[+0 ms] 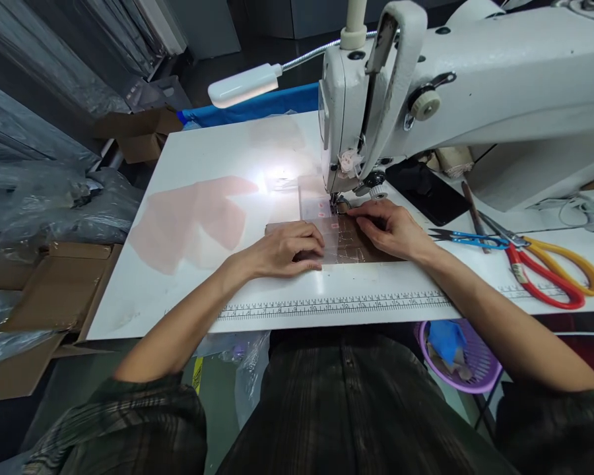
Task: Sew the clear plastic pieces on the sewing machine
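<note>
A brown sheet of material [349, 247] lies flat on the sewing table under the presser foot [334, 203] of a white sewing machine [346, 112]. Over its left part rests a clear plastic strip [330, 244] with small reddish marks. My left hand [292, 249] presses down on the sheet and strip, fingers bent and thumb apart. Just right of the presser foot, my right hand [389, 227] rests on the brown sheet; its index fingertip is close to a small metal ring-shaped part [344, 206]. The undersides of both hands' fingertips are hidden.
Blue thread snips [470, 239], red and orange-handled scissors [549, 264] and a black phone [426, 191] lie to the right. A printed ruler [336, 305] runs along the front edge. A lit lamp [245, 84] hangs at the back. Below stands a purple basket [482, 376]; cardboard boxes [54, 284] stand left.
</note>
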Motion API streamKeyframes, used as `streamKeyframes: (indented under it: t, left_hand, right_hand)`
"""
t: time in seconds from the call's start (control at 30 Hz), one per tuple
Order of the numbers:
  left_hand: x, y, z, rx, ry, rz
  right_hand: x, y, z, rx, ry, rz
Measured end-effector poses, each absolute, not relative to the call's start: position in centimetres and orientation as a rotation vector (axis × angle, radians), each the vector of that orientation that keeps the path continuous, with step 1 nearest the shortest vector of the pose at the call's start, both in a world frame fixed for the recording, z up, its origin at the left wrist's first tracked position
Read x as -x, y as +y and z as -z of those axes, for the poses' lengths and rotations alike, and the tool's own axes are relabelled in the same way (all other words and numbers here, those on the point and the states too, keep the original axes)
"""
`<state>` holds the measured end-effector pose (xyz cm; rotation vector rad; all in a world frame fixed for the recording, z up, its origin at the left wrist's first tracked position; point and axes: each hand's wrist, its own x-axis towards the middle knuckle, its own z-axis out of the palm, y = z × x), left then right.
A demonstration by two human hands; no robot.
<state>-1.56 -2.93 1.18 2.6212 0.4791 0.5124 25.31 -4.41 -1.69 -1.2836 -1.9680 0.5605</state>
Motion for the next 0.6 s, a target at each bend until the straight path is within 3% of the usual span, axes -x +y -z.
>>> streamKeyframes:
  t: [0.3,0.6]
  left_hand:
    - [1.5,-2.9,0.6,-2.392,0.599,-0.673]
    - [1.5,-2.9,0.7,-2.378,0.557,-0.747]
  right_hand:
    - [-24.8,-5.8,-1.9,0.989,-2.427,-0.856]
    - [-22.9,-7.1,0.2,0.907,-2.363,-0.691]
